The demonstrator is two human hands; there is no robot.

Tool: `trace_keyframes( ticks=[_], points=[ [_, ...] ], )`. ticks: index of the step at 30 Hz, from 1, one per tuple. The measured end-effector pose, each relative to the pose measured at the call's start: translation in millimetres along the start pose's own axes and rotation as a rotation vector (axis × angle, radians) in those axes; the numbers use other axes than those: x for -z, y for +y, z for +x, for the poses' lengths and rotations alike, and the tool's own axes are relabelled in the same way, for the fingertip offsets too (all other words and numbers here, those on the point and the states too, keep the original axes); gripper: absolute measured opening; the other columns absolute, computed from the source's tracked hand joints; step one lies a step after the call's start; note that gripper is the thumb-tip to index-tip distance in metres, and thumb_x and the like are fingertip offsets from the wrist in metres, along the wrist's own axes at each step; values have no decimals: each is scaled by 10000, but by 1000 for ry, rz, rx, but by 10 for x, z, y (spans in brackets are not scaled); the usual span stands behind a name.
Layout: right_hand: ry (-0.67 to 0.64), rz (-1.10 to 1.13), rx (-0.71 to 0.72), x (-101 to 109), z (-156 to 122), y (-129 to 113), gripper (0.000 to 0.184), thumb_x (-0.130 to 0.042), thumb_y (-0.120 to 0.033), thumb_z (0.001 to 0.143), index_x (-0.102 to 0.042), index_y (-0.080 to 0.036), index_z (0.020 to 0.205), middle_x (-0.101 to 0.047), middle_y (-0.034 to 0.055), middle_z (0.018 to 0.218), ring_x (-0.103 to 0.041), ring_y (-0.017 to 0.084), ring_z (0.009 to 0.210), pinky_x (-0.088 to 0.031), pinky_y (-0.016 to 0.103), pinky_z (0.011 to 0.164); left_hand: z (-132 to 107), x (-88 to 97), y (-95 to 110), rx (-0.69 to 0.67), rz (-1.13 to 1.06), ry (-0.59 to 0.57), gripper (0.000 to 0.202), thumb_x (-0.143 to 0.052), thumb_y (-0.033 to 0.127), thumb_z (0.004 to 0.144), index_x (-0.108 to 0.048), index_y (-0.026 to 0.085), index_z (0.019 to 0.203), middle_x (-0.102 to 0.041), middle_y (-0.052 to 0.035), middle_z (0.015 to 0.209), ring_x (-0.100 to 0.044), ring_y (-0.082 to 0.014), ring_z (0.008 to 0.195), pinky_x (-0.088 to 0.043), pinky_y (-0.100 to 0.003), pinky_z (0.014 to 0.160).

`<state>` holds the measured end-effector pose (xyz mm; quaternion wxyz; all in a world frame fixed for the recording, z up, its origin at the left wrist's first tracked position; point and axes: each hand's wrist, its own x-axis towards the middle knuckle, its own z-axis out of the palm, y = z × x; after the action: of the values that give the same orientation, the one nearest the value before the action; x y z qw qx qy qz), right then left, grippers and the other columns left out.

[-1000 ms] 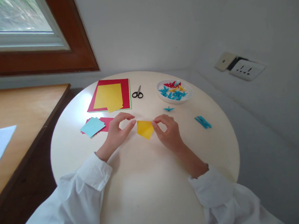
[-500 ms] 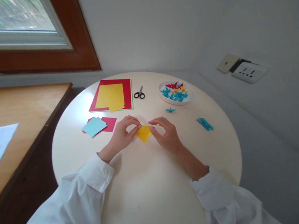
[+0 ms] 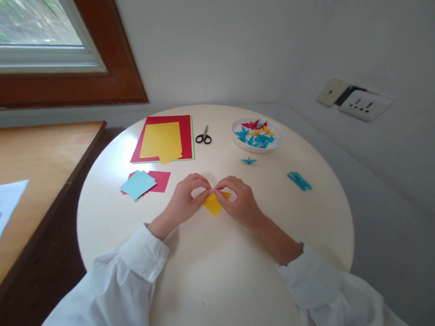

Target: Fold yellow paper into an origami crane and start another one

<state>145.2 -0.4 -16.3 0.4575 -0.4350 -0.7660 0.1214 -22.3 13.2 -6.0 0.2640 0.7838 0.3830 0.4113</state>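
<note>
A small folded yellow paper [image 3: 213, 203] lies at the middle of the round white table [image 3: 216, 280]. My left hand [image 3: 187, 198] pinches its upper left edge with thumb and forefinger. My right hand [image 3: 238, 199] pinches its upper right edge the same way. The fingertips of both hands meet above the paper, and the fingers hide most of its top.
Red and yellow sheets [image 3: 163, 139] lie stacked at the back left, with small light blue and red squares [image 3: 144, 183] nearer. Scissors [image 3: 203, 136], a white dish of folded paper cranes [image 3: 258, 133], one blue crane [image 3: 249, 160] and blue folded pieces [image 3: 299, 180] sit to the right. A wooden desk [image 3: 28, 173] stands left.
Both hands have come together over the yellow paper, and the paper has been folded narrower. It now shows only as a small triangle between the fingers.
</note>
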Motion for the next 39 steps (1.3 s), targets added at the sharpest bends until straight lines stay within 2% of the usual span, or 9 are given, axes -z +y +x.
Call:
trace_keyframes(
  ticks=[6, 16, 18, 21, 24, 27, 30, 35, 39],
  points=[
    [3, -2, -7, 0, 6, -6, 102, -521, -136, 739, -524, -227, 691, -653, 7, 714, -610, 169, 693, -456, 313, 676, 3, -1, 12, -6, 10, 47, 121, -559, 189, 815, -591, 194, 699, -637, -41, 763, -606, -159, 722, -495, -295, 659],
    [118, -38, -129, 82, 37, 126, 68, -530, -178, 735, -529, -216, 678, -641, 6, 692, -603, 174, 675, -450, 342, 692, 50, 69, -23, 84, 33, 349, 119, -570, 189, 802, -556, 187, 684, -603, -24, 740, -575, -149, 709, -470, -286, 657],
    [153, -25, -154, 91, 42, 141, 72, -527, -188, 744, -533, -214, 678, -636, 9, 693, -600, 175, 678, -456, 341, 683, 55, 62, -46, 105, 32, 373, 129, -574, 189, 796, -548, 188, 670, -598, -19, 725, -569, -146, 693, -467, -281, 643],
    [186, 15, -164, 81, 40, 132, 39, -546, -227, 776, -572, -203, 761, -649, 30, 752, -609, 181, 725, -468, 333, 684, 42, 23, -56, 120, 19, 307, 123, -572, 195, 796, -557, 188, 674, -602, -22, 741, -575, -149, 705, -471, -282, 649],
    [139, 42, -141, 49, 29, 105, 126, -592, -261, 780, -603, -192, 884, -669, 47, 819, -621, 183, 763, -476, 329, 703, 25, -16, -47, 107, -7, 241, 119, -566, 204, 803, -568, 186, 686, -607, -25, 761, -580, -150, 715, -474, -280, 656],
    [73, 38, -105, 19, 18, 97, 57, -576, -250, 796, -606, -202, 794, -674, 38, 780, -620, 178, 748, -471, 327, 709, 20, -28, -44, 99, -15, 220, 124, -567, 208, 805, -570, 181, 684, -607, -25, 754, -578, -146, 707, -473, -277, 658],
    [37, 10, -101, -3, 13, 106, 105, -545, -212, 804, -584, -208, 706, -667, 26, 725, -614, 172, 717, -452, 316, 688, 23, -24, -48, 98, -18, 201, 116, -576, 214, 797, -581, 174, 688, -615, -33, 757, -583, -150, 710, -479, -282, 671],
    [-17, -12, -50, -41, 4, 102, 128, -554, -176, 796, -570, -200, 670, -660, 13, 688, -606, 159, 679, -422, 307, 683, 13, -27, -16, 72, -15, 69, 88, -560, 184, 786, -642, 178, 754, -644, -54, 830, -608, -169, 779, -485, -289, 690],
    [-39, 0, -25, -52, -12, 81, 132, -548, -156, 786, -558, -193, 660, -657, 12, 680, -605, 152, 669, -416, 299, 680, 5, -37, 34, 96, 2, 17, 101, -546, 139, 750, -627, 178, 705, -646, -40, 791, -604, -164, 740, -476, -295, 688]
  ],
)
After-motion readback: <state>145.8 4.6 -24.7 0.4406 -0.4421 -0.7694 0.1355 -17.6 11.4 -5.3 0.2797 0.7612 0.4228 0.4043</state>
